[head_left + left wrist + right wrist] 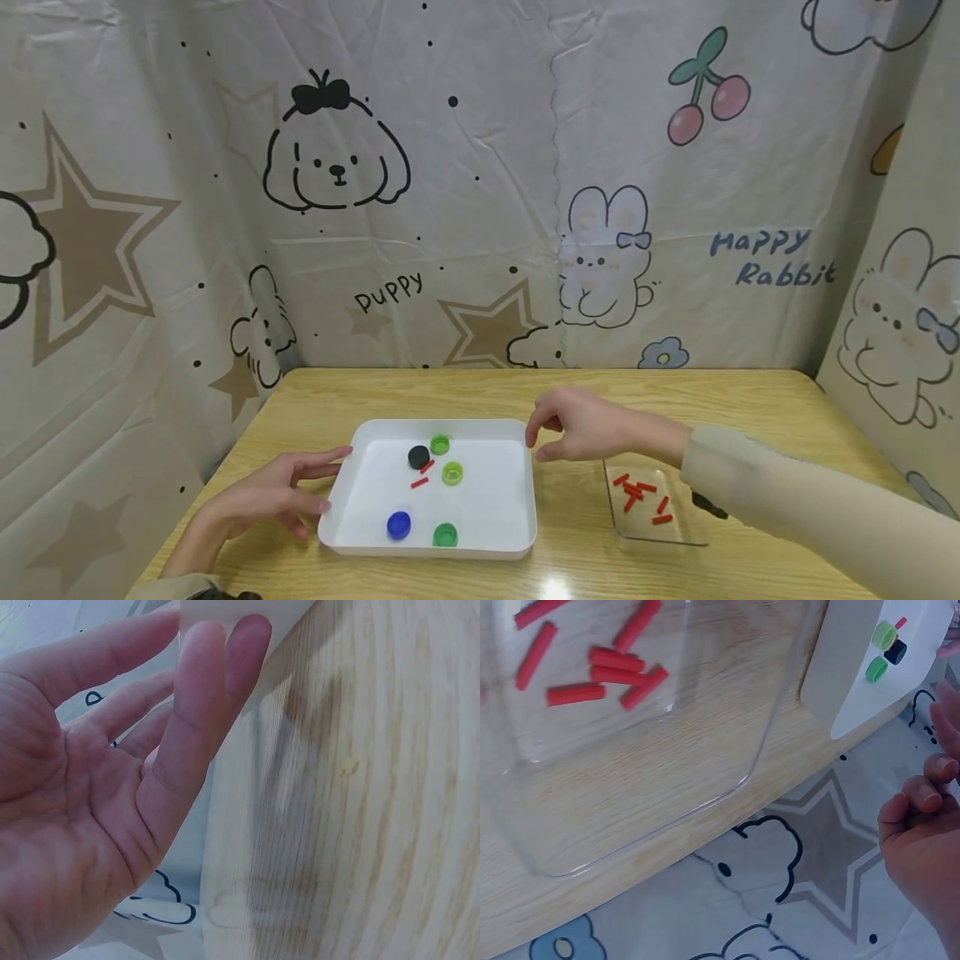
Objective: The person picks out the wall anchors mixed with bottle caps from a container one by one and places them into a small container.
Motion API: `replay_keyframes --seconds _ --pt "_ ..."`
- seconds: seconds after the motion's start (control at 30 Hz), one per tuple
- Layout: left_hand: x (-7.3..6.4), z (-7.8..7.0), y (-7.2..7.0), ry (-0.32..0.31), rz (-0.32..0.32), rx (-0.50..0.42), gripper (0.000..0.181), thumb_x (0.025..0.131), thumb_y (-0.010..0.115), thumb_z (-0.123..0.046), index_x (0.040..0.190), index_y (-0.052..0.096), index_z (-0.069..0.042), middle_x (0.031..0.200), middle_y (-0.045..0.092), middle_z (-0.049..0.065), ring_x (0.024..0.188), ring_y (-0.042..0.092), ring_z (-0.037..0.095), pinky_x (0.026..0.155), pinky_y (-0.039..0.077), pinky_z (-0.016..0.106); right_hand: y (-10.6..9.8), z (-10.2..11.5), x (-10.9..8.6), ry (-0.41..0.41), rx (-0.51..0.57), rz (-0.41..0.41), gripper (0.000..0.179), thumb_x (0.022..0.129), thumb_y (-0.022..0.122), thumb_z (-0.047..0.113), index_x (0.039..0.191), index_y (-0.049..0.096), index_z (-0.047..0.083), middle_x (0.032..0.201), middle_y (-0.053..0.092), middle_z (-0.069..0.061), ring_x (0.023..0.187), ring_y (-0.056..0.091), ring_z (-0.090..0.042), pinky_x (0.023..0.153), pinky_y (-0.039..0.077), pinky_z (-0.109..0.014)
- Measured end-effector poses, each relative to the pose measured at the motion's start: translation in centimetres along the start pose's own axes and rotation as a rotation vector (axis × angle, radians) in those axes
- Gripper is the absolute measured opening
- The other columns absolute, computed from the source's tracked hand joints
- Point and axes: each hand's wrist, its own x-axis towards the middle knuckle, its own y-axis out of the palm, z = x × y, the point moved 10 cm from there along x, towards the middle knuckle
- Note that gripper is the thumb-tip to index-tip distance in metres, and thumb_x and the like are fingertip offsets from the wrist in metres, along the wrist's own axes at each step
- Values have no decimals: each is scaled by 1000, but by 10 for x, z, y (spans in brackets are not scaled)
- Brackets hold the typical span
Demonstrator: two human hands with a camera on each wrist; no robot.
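Note:
My left hand [273, 492] rests its nearly straight fingertips against the left wall of a white tray [487, 517]. In the left wrist view the fingers [191, 712] meet the tray's pale side. My right hand [581, 423] hovers by the tray's far right corner, fingers loosely bent, thumb and index finger apart, nothing visible between them. Inside the tray are a black bottle cap [418, 457], a bright green cap [439, 445], a yellow-green cap [452, 473], a blue cap [398, 525] and a darker green cap [445, 535]. Two short red sticks [420, 482] lie near the black cap.
Right of the tray, under my right forearm, stands a clear plastic box [660, 542] with several red sticks [576, 694] in it. Both stand on a wooden table [585, 575]. A printed cloth [480, 208] hangs behind and at both sides.

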Motion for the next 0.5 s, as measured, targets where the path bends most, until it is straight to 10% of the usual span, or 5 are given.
replay_keyframes --seconds 0.5 --pt "3 4 -1 -27 -7 -6 85 95 75 -6 166 29 -4 163 31 32 86 70 34 62 63 43 25 17 40 -38 -84 88 8 87 85 11 91 82 16 73 46 10 71 42 -6 65 38 -25"
